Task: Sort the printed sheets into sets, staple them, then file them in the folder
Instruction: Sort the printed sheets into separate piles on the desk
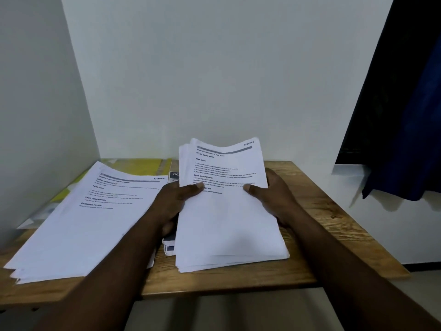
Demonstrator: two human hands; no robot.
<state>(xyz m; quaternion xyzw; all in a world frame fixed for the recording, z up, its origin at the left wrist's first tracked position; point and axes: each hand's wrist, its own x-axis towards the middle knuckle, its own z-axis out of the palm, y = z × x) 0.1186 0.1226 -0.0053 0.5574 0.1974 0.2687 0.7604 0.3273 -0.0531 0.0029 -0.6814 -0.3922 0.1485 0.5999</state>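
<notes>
So nearest us, our left grip (176,201) and right grip (276,197) each clamp a side of a stack of printed sheets (226,223), thumbs on top, its near end down on the bench (322,211). A second stack (88,216) lies to the left, with a yellow folder (143,167) peeking out behind it by the wall.

There are two stacks of printed sheets: the left stack (78,223) at nine o'clock on the one wooden table (322,211), and the right stack (226,223) at its centre. Two hands show: the left hand (176,199) at the right stack's nine o'clock edge, the right hand (274,197) at its three o'clock edge. One yellow folder (143,167) sits at eleven o'clock. One dark blue cloth (405,115) hangs at two o'clock. A dark-printed item (173,177) shows in two spots; whether it is one piece or two cannot be told.
</notes>
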